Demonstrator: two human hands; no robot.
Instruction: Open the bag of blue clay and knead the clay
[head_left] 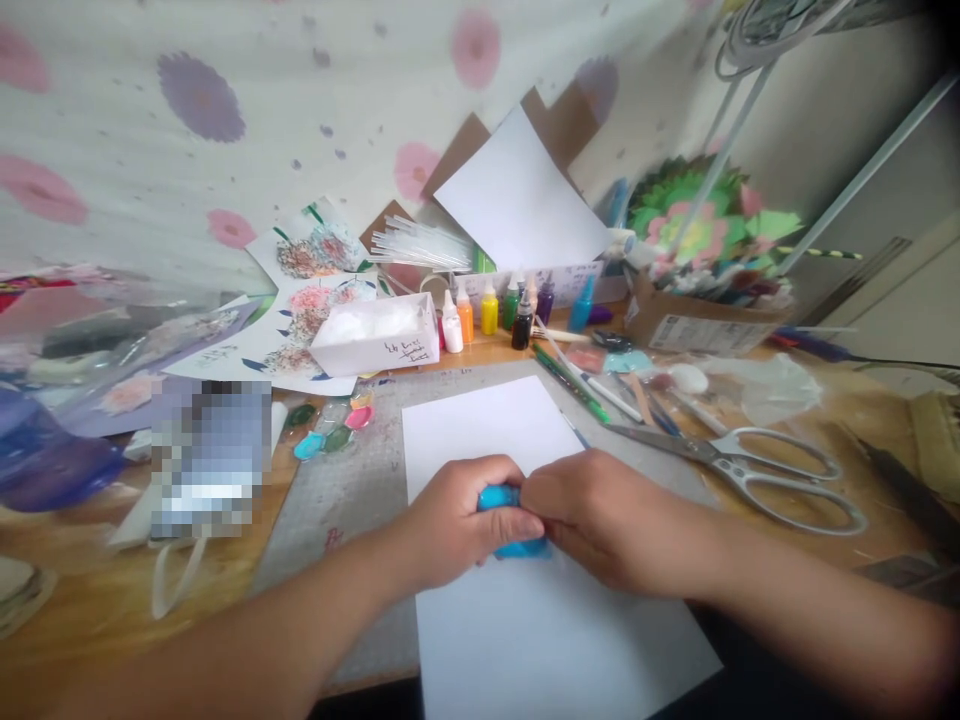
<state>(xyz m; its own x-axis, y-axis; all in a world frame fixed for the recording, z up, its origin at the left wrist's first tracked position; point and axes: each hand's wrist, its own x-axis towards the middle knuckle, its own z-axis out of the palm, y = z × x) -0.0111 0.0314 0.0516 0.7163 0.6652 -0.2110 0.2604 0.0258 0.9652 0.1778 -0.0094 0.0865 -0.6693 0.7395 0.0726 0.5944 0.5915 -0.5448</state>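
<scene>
My left hand (457,525) is closed around a small blue bottle (519,549), its thumb lying across the front. My right hand (600,520) pinches the bottle's right end, and its fingers hide that end and whatever they grip there. Both hands meet just above a white sheet of paper (480,640), which lies on a grey cutting mat (337,500). To the right of my right hand, large metal scissors (731,462) rest with their blades pointing left.
Behind the paper stand several paint bottles (489,308) beside a white box (375,340). Dried paint dabs (330,430) and a blurred-out phone (210,460) lie to the left. Green pencils (574,385) and a cardboard box (701,325) of tools are at the right.
</scene>
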